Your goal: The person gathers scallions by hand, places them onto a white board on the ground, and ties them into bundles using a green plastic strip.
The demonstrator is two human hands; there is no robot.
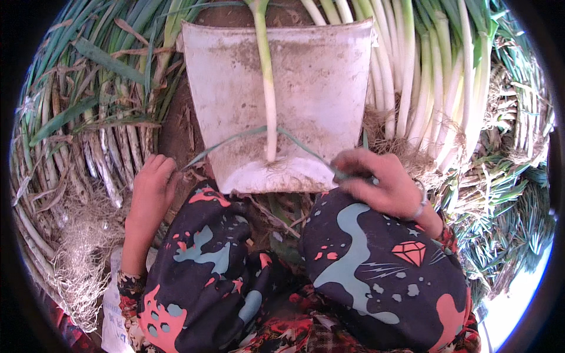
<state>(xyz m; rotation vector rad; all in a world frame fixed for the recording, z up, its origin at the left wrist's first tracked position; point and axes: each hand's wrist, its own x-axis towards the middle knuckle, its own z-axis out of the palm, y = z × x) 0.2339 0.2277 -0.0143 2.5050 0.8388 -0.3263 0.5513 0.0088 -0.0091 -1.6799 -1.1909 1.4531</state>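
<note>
1. A single cleaned green onion [268, 76] lies lengthwise on a dirty white board [318, 88], root end nearest the seated person.
2. The right hand [382, 182] is closed around a thin green strand [253, 135] draped across the stalk; the left hand [152, 188] rests loosely open by the strand's left end.
3. Pulled unevenly, the strand could snap or slip off.
4. Trimmed onions [435, 88] are piled right, unpeeled ones [88, 129] left, on bare soil.
</note>
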